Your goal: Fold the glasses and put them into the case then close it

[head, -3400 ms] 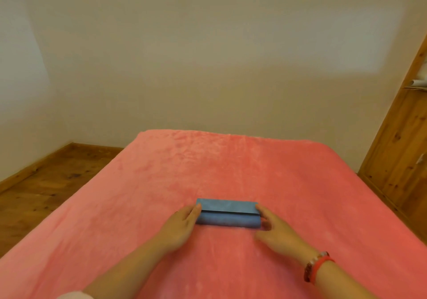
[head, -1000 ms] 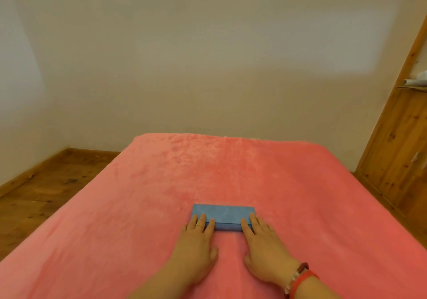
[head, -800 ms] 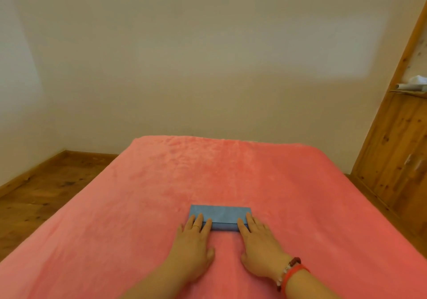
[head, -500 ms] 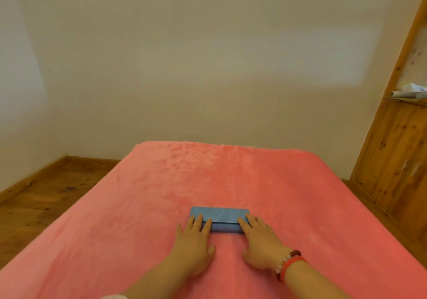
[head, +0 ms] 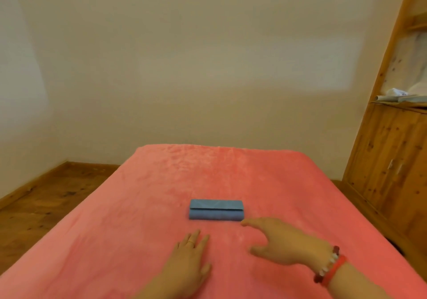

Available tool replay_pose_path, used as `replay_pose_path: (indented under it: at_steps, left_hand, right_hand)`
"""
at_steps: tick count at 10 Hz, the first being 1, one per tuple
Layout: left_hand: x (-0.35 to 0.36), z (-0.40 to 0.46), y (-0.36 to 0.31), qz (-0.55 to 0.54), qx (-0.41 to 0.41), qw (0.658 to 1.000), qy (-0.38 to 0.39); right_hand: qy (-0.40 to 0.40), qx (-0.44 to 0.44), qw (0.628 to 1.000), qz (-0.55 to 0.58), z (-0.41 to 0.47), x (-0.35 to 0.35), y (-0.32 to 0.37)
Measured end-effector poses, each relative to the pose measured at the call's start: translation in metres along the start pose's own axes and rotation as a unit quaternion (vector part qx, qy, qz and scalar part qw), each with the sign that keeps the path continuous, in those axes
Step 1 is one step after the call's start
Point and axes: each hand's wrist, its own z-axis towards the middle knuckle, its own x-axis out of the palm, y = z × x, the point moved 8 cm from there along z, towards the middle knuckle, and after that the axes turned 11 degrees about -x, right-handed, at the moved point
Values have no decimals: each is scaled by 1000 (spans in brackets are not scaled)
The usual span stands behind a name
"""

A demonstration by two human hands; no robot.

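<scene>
**Case shut on the blanket, both hands off it**

From my remote seat, the pink blanket (head: 138, 217) fills the lower frame, spread flat over what I take to be a bed, with a plain wall at twelve o'clock, a wooden cabinet (head: 390, 160) at two to three o'clock and wood floor (head: 41, 206) at nine.

The blue case (head: 216, 210) lies at the middle of the blanket, long side across my view, flap folded down over its front. I see no glasses anywhere, so I judge they are inside, though I cannot confirm it.

My right hand (head: 286, 243) hovers at five o'clock of the case, fingers spread and loose, index tip just beside its near right corner, holding nothing. My left hand (head: 191, 261) lies flat, palm down, at six o'clock, apart from the case, empty too.

The step in hand is the closure check, I think. To do it well, I would confirm the flap edge sits flush along its whole length, pressing evenly at both ends rather than one, since the soft blanket gives underneath and could tilt the case.
</scene>
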Motion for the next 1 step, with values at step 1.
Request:
replay_pose_path:
  at_steps: [1]
  left_hand:
    - [2,-19,-3,-6,4,1000,11]
  right_hand:
    - [-66,-13,998,-21,-38,-35,25]
